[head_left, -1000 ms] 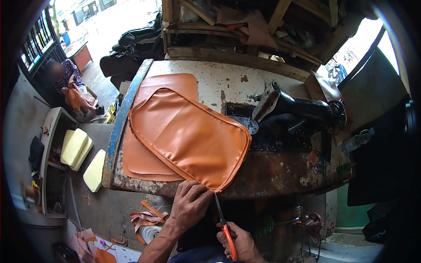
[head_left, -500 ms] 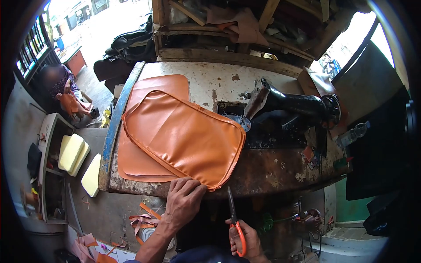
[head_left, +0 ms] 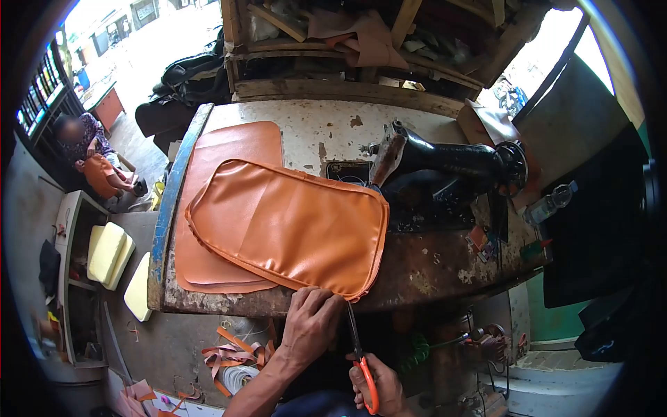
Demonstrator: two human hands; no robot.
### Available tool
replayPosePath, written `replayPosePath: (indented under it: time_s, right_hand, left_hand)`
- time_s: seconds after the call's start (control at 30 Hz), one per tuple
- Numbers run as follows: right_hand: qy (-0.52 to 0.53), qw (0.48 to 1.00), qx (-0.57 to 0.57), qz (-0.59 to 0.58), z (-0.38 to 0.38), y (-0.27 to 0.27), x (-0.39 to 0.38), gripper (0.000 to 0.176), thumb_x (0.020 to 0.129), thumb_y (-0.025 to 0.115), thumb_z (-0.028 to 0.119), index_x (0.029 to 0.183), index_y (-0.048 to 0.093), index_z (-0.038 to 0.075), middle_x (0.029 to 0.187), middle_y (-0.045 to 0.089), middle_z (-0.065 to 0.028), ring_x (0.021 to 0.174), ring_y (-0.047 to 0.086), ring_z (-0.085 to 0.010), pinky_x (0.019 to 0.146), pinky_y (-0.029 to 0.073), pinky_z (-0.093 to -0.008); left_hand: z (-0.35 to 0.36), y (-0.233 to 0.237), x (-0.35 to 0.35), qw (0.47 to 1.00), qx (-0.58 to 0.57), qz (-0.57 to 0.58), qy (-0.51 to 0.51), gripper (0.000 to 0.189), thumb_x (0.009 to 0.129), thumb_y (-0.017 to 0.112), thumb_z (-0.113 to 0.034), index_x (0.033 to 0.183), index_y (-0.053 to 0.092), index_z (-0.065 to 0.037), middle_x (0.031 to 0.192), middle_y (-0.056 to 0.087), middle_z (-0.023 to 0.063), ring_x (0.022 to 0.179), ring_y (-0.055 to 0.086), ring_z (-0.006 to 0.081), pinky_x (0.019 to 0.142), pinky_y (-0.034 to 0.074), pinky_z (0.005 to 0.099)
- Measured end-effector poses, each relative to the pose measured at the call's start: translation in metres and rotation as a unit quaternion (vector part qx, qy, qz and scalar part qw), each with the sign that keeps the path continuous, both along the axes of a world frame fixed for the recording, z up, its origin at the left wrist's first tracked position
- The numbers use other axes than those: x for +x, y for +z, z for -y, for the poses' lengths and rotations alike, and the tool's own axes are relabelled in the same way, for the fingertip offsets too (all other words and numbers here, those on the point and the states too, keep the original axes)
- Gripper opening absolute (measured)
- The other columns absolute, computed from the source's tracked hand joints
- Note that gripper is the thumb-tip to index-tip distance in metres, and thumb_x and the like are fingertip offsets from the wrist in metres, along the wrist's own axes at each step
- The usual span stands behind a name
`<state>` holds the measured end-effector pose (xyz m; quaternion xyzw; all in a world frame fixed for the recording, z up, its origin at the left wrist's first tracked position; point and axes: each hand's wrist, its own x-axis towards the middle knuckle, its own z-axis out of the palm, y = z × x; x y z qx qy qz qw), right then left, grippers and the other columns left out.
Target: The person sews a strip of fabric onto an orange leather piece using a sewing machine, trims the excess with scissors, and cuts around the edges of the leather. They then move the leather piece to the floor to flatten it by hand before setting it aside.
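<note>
An orange leather-like cover (head_left: pixel 299 226) with a raised, piped edge lies across the worktable, its lower right corner over the front edge. My left hand (head_left: pixel 310 326) is closed on that front edge, fingers pinching the seam near the corner. My right hand (head_left: pixel 382 388) holds scissors (head_left: pixel 353 333) with orange handles, fingers in the loops. Their dark blades point up, tips right at the cover's corner. Beneath the cover rest flat sheets (head_left: pixel 233 146) of similar orange material.
A black sewing machine (head_left: pixel 451 158) stands on the worn table (head_left: pixel 410 274), right of the cover. Beyond it lies a plastic bottle (head_left: pixel 549 204). Yellow foam pads (head_left: pixel 111 256) are at left. Orange strips (head_left: pixel 229 353) lie below. A person (head_left: pixel 97 149) sits at far left.
The scissors have moved up and left, bringing their tips to the cover's corner. The cover has turned slightly, and my left hand still grips its edge. The whole view has shifted a little.
</note>
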<state>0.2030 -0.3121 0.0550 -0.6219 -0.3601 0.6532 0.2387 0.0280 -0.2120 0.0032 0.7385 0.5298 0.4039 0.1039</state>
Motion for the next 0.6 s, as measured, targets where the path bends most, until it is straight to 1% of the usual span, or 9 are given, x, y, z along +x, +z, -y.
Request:
replayPosePath:
  time_s: [0.1, 0.23, 0.33, 0.4, 0.43, 0.5, 0.53, 0.57, 0.6]
  right_hand:
    - [-0.043, 0.999, -0.027, 0.000, -0.003, 0.009, -0.006, 0.032, 0.105, 0.066, 0.043, 0.120, 0.064, 0.015, 0.068, 0.053, 0.0021, 0.046, 0.050, -0.0076, 0.041, 0.044, -0.0236]
    - [-0.049, 0.998, -0.033, 0.005, -0.007, 0.011, -0.012, 0.033, 0.105, 0.065, 0.044, 0.121, 0.063, 0.014, 0.067, 0.052, 0.0024, 0.045, 0.048, -0.0074, 0.041, 0.044, -0.0234]
    - [-0.061, 0.998, -0.001, 0.025, -0.009, 0.013, -0.013, 0.029, 0.105, 0.065, 0.041, 0.111, 0.066, 0.013, 0.068, 0.055, 0.0013, 0.044, 0.050, -0.0090, 0.041, 0.045, -0.0247]
    - [-0.022, 0.990, -0.124, -0.061, -0.013, -0.002, -0.001, 0.046, 0.102, 0.073, 0.036, 0.137, 0.059, 0.010, 0.074, 0.058, 0.0028, 0.057, 0.058, -0.0072, 0.050, 0.051, -0.0243]
    - [-0.021, 0.990, -0.123, -0.061, -0.010, -0.010, 0.001, 0.046, 0.102, 0.073, 0.036, 0.137, 0.059, 0.010, 0.074, 0.058, 0.0028, 0.057, 0.058, -0.0072, 0.050, 0.051, -0.0243]
    - [-0.094, 0.965, -0.160, -0.187, -0.007, -0.019, 0.003, 0.054, 0.093, 0.083, 0.036, 0.134, 0.061, 0.008, 0.077, 0.066, -0.0023, 0.060, 0.064, -0.0119, 0.052, 0.054, -0.0291]
    - [-0.094, 0.965, -0.159, -0.186, -0.004, -0.016, 0.001, 0.054, 0.093, 0.083, 0.036, 0.134, 0.061, 0.008, 0.077, 0.066, -0.0023, 0.060, 0.064, -0.0119, 0.052, 0.054, -0.0291]
    - [-0.131, 0.970, -0.144, -0.146, 0.001, -0.011, -0.003, 0.034, 0.099, 0.074, 0.038, 0.116, 0.066, 0.010, 0.075, 0.064, -0.0017, 0.051, 0.058, -0.0109, 0.046, 0.050, -0.0273]
    - [-0.168, 0.972, -0.128, -0.107, 0.004, -0.006, -0.007, 0.030, 0.106, 0.065, 0.040, 0.098, 0.070, 0.012, 0.073, 0.062, -0.0010, 0.043, 0.051, -0.0098, 0.040, 0.045, -0.0255]
  left_hand:
    - [-0.001, -0.002, 0.002, 1.000, 0.008, 0.008, 0.006, 0.020, 0.081, 0.078, -0.003, 0.101, 0.073, -0.007, 0.102, 0.068, 0.0089, 0.099, 0.065, 0.0316, 0.090, 0.054, 0.0428]
    - [-0.001, -0.003, 0.000, 1.000, 0.009, -0.002, 0.005, 0.021, 0.080, 0.078, -0.003, 0.101, 0.073, -0.007, 0.102, 0.069, 0.0082, 0.099, 0.066, 0.0309, 0.090, 0.054, 0.0431]
    - [-0.001, -0.003, -0.002, 1.000, 0.011, -0.001, -0.014, 0.023, 0.079, 0.078, -0.003, 0.102, 0.073, -0.007, 0.102, 0.069, 0.0076, 0.099, 0.066, 0.0297, 0.090, 0.054, 0.0430]
    - [-0.001, -0.003, -0.002, 1.000, 0.006, 0.002, -0.019, 0.024, 0.079, 0.078, -0.003, 0.102, 0.073, -0.007, 0.101, 0.069, 0.0072, 0.098, 0.066, 0.0291, 0.089, 0.054, 0.0429]
    - [-0.001, -0.003, -0.002, 1.000, 0.007, 0.002, -0.018, 0.024, 0.079, 0.078, -0.003, 0.102, 0.073, -0.007, 0.101, 0.069, 0.0072, 0.098, 0.066, 0.0291, 0.089, 0.054, 0.0429]
    - [-0.001, -0.003, 0.000, 1.000, 0.007, 0.002, -0.012, 0.023, 0.079, 0.078, -0.002, 0.102, 0.073, -0.008, 0.101, 0.069, 0.0072, 0.098, 0.066, 0.0293, 0.089, 0.054, 0.0428]
    - [-0.001, -0.002, 0.000, 1.000, 0.007, 0.002, -0.012, 0.023, 0.079, 0.078, -0.002, 0.102, 0.073, -0.008, 0.101, 0.069, 0.0072, 0.098, 0.066, 0.0293, 0.089, 0.054, 0.0428]
    - [-0.001, -0.001, 0.000, 1.000, 0.001, -0.003, -0.010, 0.023, 0.080, 0.078, -0.002, 0.101, 0.073, -0.008, 0.100, 0.069, 0.0073, 0.098, 0.066, 0.0294, 0.089, 0.054, 0.0426]
    - [0.000, 0.000, 0.000, 1.000, -0.005, -0.008, -0.008, 0.022, 0.080, 0.077, -0.002, 0.101, 0.073, -0.008, 0.099, 0.069, 0.0075, 0.097, 0.066, 0.0295, 0.089, 0.054, 0.0424]
